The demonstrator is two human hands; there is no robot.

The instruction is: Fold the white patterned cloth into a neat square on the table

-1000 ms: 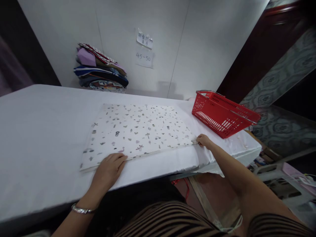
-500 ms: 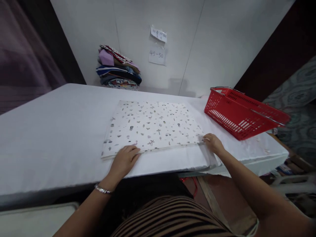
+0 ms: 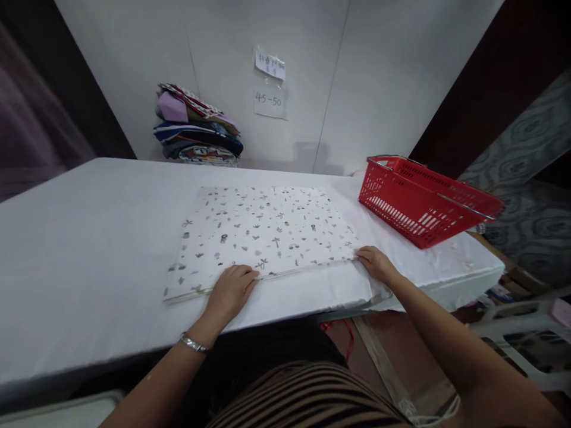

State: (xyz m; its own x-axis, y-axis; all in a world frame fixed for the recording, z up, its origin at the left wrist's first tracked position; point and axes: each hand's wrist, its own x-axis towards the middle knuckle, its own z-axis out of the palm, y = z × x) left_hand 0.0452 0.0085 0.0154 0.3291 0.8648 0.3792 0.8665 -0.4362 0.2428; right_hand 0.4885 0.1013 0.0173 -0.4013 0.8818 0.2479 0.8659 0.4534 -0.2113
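Observation:
A folded white cloth (image 3: 267, 229) printed with small palm trees and other motifs lies flat on the white-covered table. Along its near edge, several layers show. My left hand (image 3: 232, 291), with a silver bracelet at the wrist, is closed on that edge left of the middle, thumb along the front and fingers on top. At the near right corner, my right hand (image 3: 377, 263) pinches the cloth between thumb and fingers. The undersides of both grips are hidden.
A red plastic basket (image 3: 423, 199) with metal handles stands on the table (image 3: 89, 249) at the right. Against the back wall is a stack of folded fabrics (image 3: 196, 125). Paper signs (image 3: 270, 101) hang on the wall, one reading 45-50. A pale plastic stool (image 3: 526, 333) is at lower right.
My left hand has slid right along the cloth's near edge, leaving more of the left corner bare. My right hand stays at the right corner. The whole view has shifted slightly.

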